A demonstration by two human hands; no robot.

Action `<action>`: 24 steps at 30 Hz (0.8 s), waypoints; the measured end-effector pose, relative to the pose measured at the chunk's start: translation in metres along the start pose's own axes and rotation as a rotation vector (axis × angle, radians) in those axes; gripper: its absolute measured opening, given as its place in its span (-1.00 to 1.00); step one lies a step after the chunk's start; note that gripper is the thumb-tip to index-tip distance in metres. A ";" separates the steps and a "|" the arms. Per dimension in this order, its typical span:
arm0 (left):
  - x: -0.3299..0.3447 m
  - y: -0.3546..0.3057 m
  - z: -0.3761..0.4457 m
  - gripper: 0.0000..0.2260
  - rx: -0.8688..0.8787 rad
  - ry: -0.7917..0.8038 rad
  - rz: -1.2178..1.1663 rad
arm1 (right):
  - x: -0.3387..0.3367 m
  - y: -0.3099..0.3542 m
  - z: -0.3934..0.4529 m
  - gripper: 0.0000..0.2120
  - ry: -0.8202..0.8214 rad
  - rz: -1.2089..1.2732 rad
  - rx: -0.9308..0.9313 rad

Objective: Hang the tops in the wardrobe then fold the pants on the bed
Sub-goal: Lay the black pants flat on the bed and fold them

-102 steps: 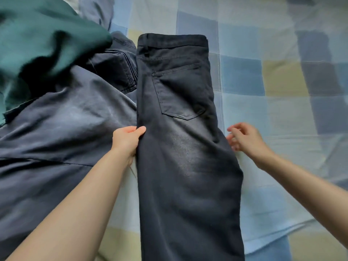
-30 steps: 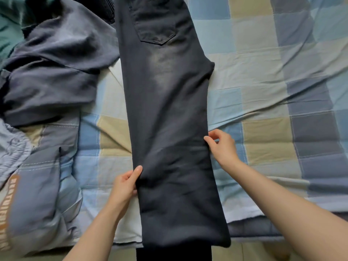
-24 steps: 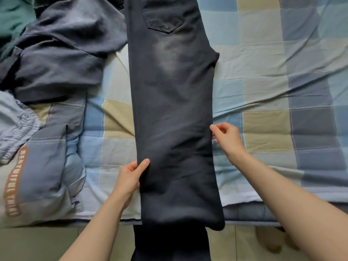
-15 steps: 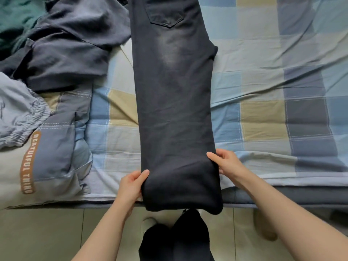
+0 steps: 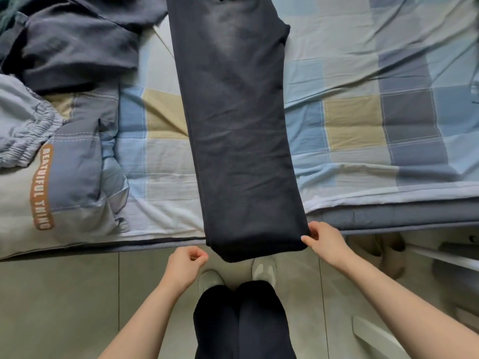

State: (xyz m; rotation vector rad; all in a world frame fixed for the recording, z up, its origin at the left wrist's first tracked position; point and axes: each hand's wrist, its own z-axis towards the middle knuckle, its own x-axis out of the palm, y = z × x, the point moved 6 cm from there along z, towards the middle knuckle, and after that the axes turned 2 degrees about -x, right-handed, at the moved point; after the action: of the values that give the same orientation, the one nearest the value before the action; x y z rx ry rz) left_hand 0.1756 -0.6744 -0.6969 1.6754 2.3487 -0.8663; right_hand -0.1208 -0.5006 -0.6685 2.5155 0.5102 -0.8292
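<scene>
Black pants (image 5: 238, 130) lie lengthwise on the checked bed sheet (image 5: 363, 112), folded leg on leg, and their hem hangs just past the bed's near edge. My right hand (image 5: 324, 242) pinches the hem's right corner between thumb and fingers. My left hand (image 5: 185, 263) hovers beside the hem's left corner, a small gap away, with its fingers curled on nothing. The waistband is out of view at the top.
A heap of dark grey clothes (image 5: 77, 40) lies at the bed's top left. Grey-blue pants (image 5: 51, 164) with an elastic waist and orange lettering lie below it. My legs and feet (image 5: 241, 307) stand on the tiled floor. Slippers (image 5: 388, 252) sit under the bed's right edge.
Both hands have slid down the pants' sides from thigh level to the hem. The left hand has come off the cloth, and the right now pinches the hem corner.
</scene>
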 end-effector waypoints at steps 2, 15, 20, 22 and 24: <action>0.003 0.000 0.001 -0.91 0.017 0.031 -0.114 | -0.002 0.009 -0.002 -0.76 -0.004 0.005 -0.052; 0.014 -0.030 -0.007 -0.85 -0.023 -0.248 -0.371 | 0.001 0.024 -0.005 -0.46 0.075 0.224 -0.151; 0.011 -0.022 -0.006 -0.90 0.062 -0.162 -0.362 | 0.001 0.004 -0.003 -0.61 0.149 0.286 -0.036; 0.004 -0.018 -0.005 -0.92 0.070 -0.187 -0.385 | 0.002 0.003 0.000 -0.64 0.128 0.231 -0.020; 0.004 -0.020 -0.003 -0.94 0.069 -0.155 -0.372 | 0.004 0.006 0.004 -0.66 0.100 0.110 -0.014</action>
State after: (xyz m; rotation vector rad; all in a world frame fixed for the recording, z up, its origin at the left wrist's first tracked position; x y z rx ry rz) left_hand 0.1568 -0.6738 -0.6888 1.1564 2.5857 -1.1030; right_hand -0.1171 -0.5065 -0.6717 2.5564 0.4037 -0.6598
